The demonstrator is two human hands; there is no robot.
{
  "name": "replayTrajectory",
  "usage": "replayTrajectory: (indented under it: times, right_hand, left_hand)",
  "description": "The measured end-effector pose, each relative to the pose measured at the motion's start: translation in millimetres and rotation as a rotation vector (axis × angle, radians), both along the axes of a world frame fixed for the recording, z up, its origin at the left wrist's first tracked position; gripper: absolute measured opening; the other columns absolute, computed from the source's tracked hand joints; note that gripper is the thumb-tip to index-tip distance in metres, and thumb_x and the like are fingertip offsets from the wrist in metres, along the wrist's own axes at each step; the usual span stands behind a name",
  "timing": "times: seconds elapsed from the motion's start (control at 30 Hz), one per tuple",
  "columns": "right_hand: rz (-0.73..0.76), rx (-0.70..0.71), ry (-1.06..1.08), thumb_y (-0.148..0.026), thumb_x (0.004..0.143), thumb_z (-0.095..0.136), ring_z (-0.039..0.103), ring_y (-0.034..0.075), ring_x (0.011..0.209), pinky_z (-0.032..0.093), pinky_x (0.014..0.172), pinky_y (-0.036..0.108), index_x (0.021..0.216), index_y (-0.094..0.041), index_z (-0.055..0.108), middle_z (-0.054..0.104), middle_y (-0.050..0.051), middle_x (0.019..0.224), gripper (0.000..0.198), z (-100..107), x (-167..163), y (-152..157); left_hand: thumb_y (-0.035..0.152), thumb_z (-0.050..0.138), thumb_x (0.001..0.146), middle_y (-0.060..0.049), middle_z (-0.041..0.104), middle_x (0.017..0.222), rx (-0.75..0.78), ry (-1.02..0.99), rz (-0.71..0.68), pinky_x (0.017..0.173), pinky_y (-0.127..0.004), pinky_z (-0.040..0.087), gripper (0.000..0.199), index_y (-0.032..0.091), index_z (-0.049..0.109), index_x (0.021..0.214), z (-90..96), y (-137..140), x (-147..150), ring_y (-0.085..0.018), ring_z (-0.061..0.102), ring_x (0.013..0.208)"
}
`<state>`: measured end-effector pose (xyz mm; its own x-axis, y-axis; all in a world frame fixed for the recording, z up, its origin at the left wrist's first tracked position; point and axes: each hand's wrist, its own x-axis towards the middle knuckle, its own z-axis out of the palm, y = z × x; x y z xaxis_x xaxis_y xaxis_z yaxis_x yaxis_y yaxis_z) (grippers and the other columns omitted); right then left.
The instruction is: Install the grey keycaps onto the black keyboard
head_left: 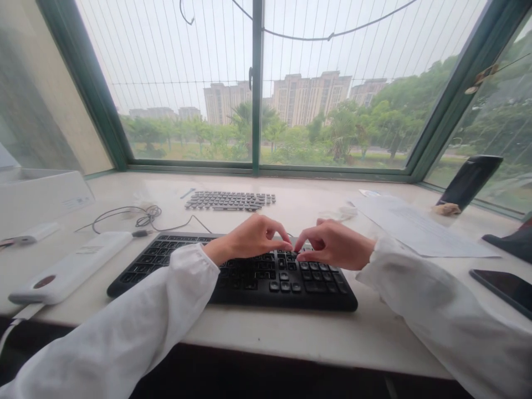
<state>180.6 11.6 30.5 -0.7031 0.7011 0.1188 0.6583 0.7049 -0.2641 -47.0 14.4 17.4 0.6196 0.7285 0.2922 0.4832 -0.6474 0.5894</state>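
A black keyboard [286, 296] lies near the front edge of the white surface. Its left and middle parts show bare key sockets, while keycaps still sit on the number pad and arrow keys. My left hand [253, 235] reaches in over the upper middle, thumb and index fingertip pinched close together. Facing it, my right hand [332, 243] is closed too, its thumb and index finger down at the keys left of the number pad. The fingertips of both hands nearly meet; anything between them is too small to make out. Loose keycaps [230, 200] lie in rows behind the keyboard.
A white power bank [78, 266], a coiled cable [147, 215] and a white box [41, 194] are on the left. Paper sheets [419, 224], a phone [505, 289] and a dark upright object [469, 183] are on the right. Windows stand behind.
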Motion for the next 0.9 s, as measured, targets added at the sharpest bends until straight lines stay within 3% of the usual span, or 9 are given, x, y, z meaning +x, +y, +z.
replayTrajectory:
  times: [0.1,0.2,0.3,0.9]
  right_hand:
    - [0.027,-0.113,0.046,-0.046,0.078,0.068,0.041,0.008,0.052,0.031,0.054,0.022,0.091,-0.024,0.076,0.047,-0.005,0.053,0.027,-2.9,0.0,-2.2]
    - [0.036,-0.155,0.061,-0.046,0.078,0.068,0.038,0.007,0.048,0.027,0.049,0.021,0.090,-0.022,0.076,0.043,-0.006,0.051,0.028,-5.1,-0.1,-2.2]
    - [0.036,-0.160,0.061,-0.045,0.078,0.067,0.036,0.006,0.046,0.026,0.049,0.022,0.091,-0.022,0.076,0.043,-0.007,0.050,0.028,-6.2,-0.6,-1.7]
    - [-0.027,-0.168,0.029,-0.044,0.075,0.069,0.039,0.006,0.047,0.028,0.049,0.021,0.090,-0.023,0.077,0.048,-0.006,0.053,0.027,-6.1,-6.4,-7.0]
  left_hand:
    - [0.047,0.066,0.079,0.004,0.049,0.056,-0.038,0.066,-0.055,0.051,-0.023,0.024,0.030,0.019,0.076,0.084,2.6,-2.5,0.5,-0.008,0.034,0.055]
    - [0.047,0.067,0.078,0.005,0.038,0.051,-0.048,0.106,-0.092,0.048,-0.024,0.019,0.031,0.019,0.077,0.084,6.0,-4.8,1.1,-0.007,0.029,0.051]
    - [0.048,0.067,0.077,0.006,0.032,0.050,-0.079,0.123,-0.108,0.047,-0.024,0.016,0.032,0.019,0.078,0.084,7.9,-6.5,1.9,-0.007,0.026,0.050]
    - [0.049,0.068,0.076,0.006,0.031,0.050,-0.079,0.165,-0.101,0.045,-0.024,0.016,0.031,0.021,0.078,0.084,4.1,-7.5,1.6,-0.007,0.024,0.049]
